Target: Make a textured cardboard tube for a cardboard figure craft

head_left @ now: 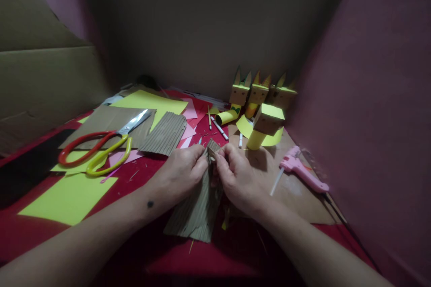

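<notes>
A strip of corrugated cardboard with its ridges bare lies between my hands, its wide end toward me over the red cloth. My left hand is closed on its left edge near the far end. The fingers of my right hand pinch a torn bit at the top right of the same cardboard. Just left of my left hand lies another ridged cardboard piece. Scissors with one red and one yellow handle rest on flat cardboard and yellow paper, blades pointing away.
A pink glue gun lies on a cardboard sheet at the right. Behind it stands a cardboard box head on a yellow tube, with several eared figures further back. Yellow paper and pens lie around.
</notes>
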Demonstrator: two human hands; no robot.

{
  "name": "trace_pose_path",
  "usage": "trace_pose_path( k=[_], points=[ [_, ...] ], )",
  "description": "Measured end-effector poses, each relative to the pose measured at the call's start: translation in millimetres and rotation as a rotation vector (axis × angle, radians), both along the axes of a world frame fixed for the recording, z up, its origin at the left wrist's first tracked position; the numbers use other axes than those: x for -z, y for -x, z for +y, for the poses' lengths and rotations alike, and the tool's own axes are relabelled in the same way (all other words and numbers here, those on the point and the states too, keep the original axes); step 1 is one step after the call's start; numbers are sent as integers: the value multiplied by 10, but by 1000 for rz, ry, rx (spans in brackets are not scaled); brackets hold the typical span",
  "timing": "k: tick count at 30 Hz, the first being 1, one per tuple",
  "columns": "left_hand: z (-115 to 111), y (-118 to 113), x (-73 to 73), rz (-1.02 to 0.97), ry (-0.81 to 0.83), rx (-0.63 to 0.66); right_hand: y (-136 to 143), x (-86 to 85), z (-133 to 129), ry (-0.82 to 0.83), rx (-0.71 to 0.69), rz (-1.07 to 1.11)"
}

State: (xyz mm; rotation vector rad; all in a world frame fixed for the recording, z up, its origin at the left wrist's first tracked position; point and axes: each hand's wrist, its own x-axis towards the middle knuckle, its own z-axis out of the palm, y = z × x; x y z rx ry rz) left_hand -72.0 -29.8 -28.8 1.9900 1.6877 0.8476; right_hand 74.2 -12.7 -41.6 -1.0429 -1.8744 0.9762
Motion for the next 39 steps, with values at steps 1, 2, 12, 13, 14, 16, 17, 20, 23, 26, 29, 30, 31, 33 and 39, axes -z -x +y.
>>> trace_pose_path(
  k=[1, 2, 12, 13, 14, 16, 17, 20, 23, 26, 29, 30, 31, 33, 39],
  points=[
    [0, 3, -4, -2, -2, -2, -5, -2, 1, 51, -15, 43],
    [-1, 5, -7, -3, -5, -4, -9, -3, 1, 100, -32, 91],
    [-20, 22, -23, -29, -18, -13, -53, 24, 56, 293, -124, 384],
    [-21, 23, -26, -38, -20, -12, -62, 15, 66, 294, -129, 395],
    [-20, 27, -29, -47, -25, -9, -74, 0, 74, 301, -140, 410],
    [-6, 43, -31, -58, -31, -7, -101, -50, 84, 309, -171, 465],
    [7, 57, -31, -55, -33, -17, -119, -86, 86, 303, -186, 503],
    [54, 110, -32, -46, 2, -82, -185, -214, 84, 256, -218, 602],
    [79, 147, -47, -126, 34, -97, -262, -322, 78, 249, -284, 601],
    [72, 154, -70, -191, 2, -85, -333, -383, 49, 360, -479, 539],
    [67, 152, -74, -176, -30, -107, -361, -429, -14, 579, -837, 120],
    [69, 152, -70, -166, -39, -111, -353, -436, -33, 589, -921, -78],
    [70, 150, -64, -157, -47, -112, -335, -434, -43, 529, -920, -216],
    [66, 140, -49, -142, -60, -105, -280, -395, -31, 256, -655, -304],
    [-24, 39, -49, -149, -62, -7, -128, -170, 154, -326, 107, -69]
  ],
)
